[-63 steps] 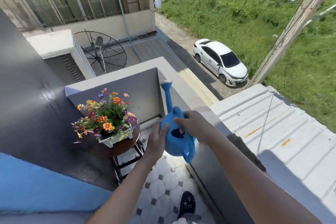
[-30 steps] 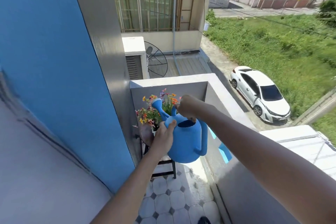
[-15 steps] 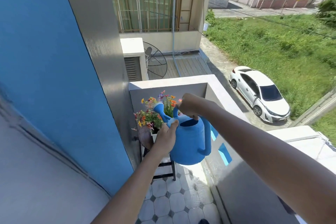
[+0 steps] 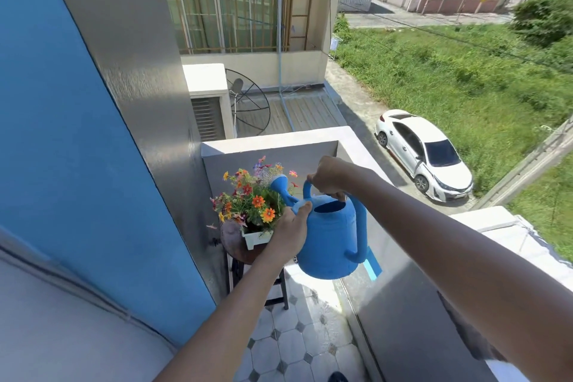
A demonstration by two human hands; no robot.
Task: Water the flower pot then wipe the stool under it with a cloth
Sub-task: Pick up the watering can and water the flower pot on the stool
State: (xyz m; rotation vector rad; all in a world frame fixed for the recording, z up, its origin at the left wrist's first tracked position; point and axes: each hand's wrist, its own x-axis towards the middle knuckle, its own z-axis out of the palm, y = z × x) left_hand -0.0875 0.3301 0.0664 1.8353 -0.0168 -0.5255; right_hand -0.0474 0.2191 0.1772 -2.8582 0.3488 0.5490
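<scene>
Since half a second ago the blue watering can (image 4: 330, 239) has been tipping a little further toward the flowers, its spout head (image 4: 280, 180) now sitting in among the top blooms rather than just beside them. One person is working here with two bare hands. The right hand (image 4: 327, 175) is gripping the can's top handle, fingers curled tightly round it. The left hand (image 4: 290, 231) is pressing against the can's side below the spout, palm flat on the plastic, thumb reaching up to the rim, fingers fairly straight; I cannot tell how the far fingertips are lying. Whether water is coming out I cannot tell.

One flower pot (image 4: 255, 237), a white trough full of orange, red, yellow and pink flowers, is standing on one round dark stool (image 4: 231, 240) in the balcony's far corner, tucked between the grey wall (image 4: 148, 102) and the low parapet (image 4: 273, 139). The stool's black legs are standing on pale octagonal floor tiles (image 4: 291, 347), which are looking wet near the parapet. The can is hanging in the air just right of the pot, not touching the stool.

Down below, one white car (image 4: 421, 152) is sitting on the lane beside the grass, and one round wire dish (image 4: 251, 102) is resting on the neighbouring roof.
</scene>
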